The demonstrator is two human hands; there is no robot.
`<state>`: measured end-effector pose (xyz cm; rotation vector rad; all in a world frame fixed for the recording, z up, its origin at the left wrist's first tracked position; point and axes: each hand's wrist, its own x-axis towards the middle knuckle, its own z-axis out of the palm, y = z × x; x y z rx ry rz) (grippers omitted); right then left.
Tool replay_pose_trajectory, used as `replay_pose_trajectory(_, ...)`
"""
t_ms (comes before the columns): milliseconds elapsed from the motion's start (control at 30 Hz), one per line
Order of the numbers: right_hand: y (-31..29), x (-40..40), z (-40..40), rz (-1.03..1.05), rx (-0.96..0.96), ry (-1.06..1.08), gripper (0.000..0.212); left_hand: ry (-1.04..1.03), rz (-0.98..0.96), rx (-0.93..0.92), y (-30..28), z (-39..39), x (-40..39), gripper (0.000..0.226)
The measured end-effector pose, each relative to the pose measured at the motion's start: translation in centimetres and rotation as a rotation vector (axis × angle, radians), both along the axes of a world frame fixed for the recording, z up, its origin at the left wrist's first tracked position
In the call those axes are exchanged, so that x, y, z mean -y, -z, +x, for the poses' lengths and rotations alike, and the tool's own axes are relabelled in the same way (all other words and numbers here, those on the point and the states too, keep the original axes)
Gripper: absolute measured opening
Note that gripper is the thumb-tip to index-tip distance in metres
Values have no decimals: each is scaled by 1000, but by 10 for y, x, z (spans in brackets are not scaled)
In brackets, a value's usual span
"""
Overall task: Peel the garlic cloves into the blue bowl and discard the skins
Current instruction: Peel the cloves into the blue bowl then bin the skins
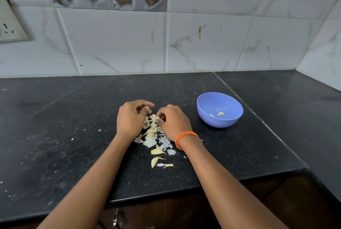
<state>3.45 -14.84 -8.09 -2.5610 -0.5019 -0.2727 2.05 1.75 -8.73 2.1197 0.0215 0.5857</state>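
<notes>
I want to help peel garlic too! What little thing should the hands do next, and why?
Probably finish pulling the skin off the clove that the right hand pinches, then drop it in the blue bowl. Both hands sit over the pile of skins, the left hand curled beside it, and the bowl to the right holds only two peeled cloves, so more are needed.

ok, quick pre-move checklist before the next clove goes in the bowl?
1. Blue bowl upright and within reach of the right hand: ok.
2. Bowl holds only peeled cloves, no skins: ok.
3. Right hand pinching a piece at the pile: ok.
4. That piece fully peeled: cannot tell, the fingers hide it.
5. Left hand holding anything: cannot tell.
6. Skins cleared off the counter: not ok, still scattered.
</notes>
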Motion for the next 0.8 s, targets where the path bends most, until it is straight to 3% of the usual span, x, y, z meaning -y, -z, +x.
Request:
replay_pose_trajectory(133, -5, 3, -1, 52, -9, 1, 3, 30, 30, -4, 0, -3, 3, 23)
replay_pose_trajectory(400, -1, 31, -13, 526, 23, 13, 2, 243, 81, 89, -9, -14, 16, 6)
replay_pose_trajectory(467, 1, 39, -18, 600, 70, 1, 11, 265, 90, 88, -5, -14, 17, 7)
replay_pose_trajectory(633, 8, 45, -26, 639, 145, -28, 23, 269, 140, 89, 3, -11, 19, 8)
replay_pose_trajectory(800, 10, 43, -28, 651, 170, -27, 14, 283, 75, 102, 0, -14, 21, 17)
